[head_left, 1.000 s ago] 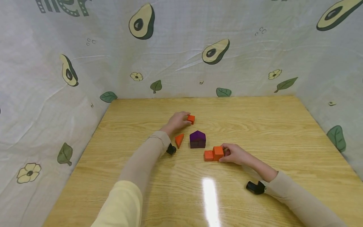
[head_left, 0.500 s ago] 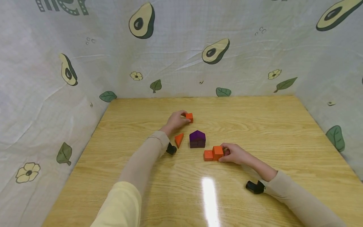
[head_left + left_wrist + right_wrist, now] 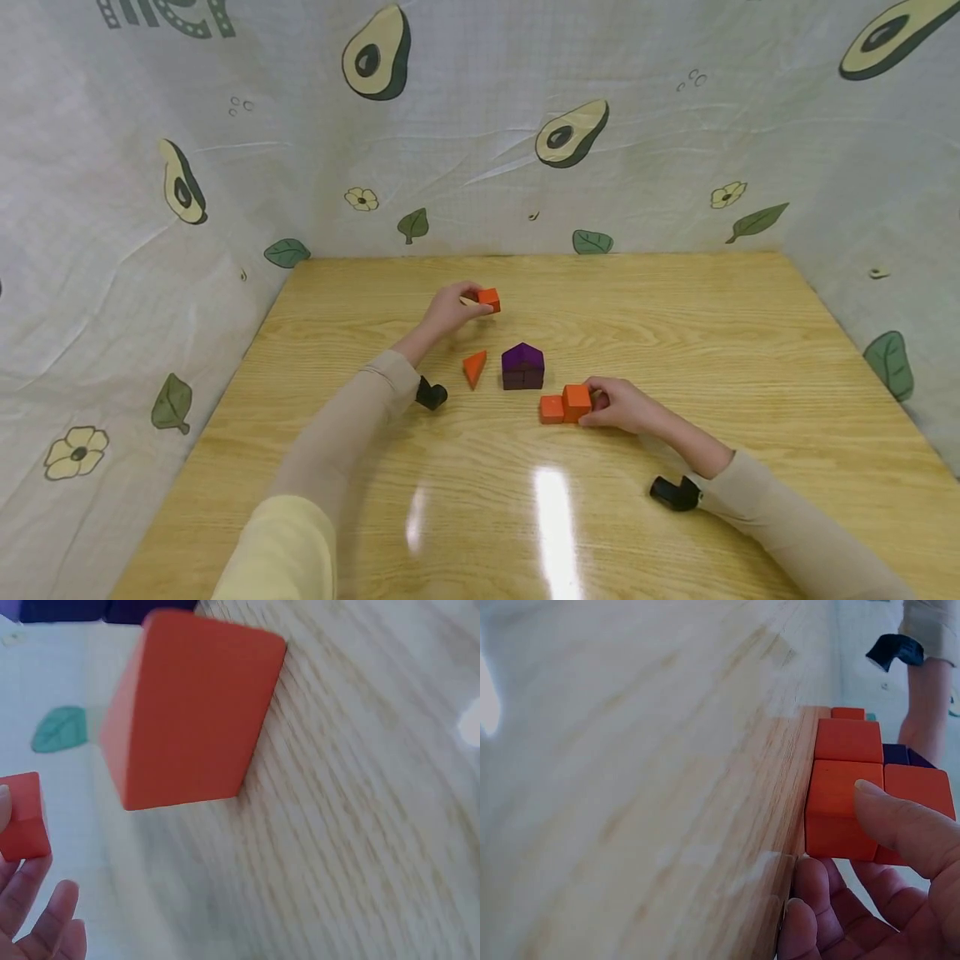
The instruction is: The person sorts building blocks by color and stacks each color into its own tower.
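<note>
In the head view my left hand [image 3: 452,308] pinches a small orange-red cube [image 3: 489,300] between thumb and fingers at the back of the table. The cube seems raised off the wood; the left wrist view shows the same cube [image 3: 24,817] against the cloth. My right hand [image 3: 621,406] grips orange blocks [image 3: 577,403] stacked one on another, its thumb across their near side in the right wrist view. A single orange cube [image 3: 551,409] touches the stack's left side. Between the hands stands a purple house-shaped group of blocks [image 3: 522,367], with an orange triangular block [image 3: 475,368] to its left.
The wooden table [image 3: 675,325] meets a pale cloth [image 3: 465,167] printed with avocados at the back and sides. Black wrist cameras [image 3: 675,493] hang below both sleeves. Light glares off the table's front.
My left hand has moved left and back with the cube, farther from the purple blocks. My right hand and the blocks by it have stayed in place.
</note>
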Demonstrator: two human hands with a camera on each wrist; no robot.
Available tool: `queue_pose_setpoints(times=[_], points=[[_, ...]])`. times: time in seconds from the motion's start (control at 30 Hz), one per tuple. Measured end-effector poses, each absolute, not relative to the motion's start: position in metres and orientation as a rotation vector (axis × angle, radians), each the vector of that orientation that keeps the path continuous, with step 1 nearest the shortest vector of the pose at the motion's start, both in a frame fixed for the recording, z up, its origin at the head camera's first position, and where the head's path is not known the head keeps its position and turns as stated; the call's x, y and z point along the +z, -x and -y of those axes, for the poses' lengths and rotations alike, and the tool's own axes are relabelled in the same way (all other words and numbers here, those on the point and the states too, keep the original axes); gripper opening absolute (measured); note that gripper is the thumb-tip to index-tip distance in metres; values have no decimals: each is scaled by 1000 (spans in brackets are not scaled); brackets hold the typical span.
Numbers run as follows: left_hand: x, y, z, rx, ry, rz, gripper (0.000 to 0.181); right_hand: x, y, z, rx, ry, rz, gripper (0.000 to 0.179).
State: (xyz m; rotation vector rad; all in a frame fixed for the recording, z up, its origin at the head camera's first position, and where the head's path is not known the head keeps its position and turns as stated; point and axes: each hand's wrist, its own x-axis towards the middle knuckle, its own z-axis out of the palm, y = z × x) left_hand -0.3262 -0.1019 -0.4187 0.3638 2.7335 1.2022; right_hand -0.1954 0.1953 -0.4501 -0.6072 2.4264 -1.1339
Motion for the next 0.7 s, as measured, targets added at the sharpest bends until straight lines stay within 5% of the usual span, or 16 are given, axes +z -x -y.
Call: queue_pose_setpoints(times=[0.7], points=[[-379,261,111,1334,-487,-2781,41,-450,196,-195,-1128,596,-2419,31]])
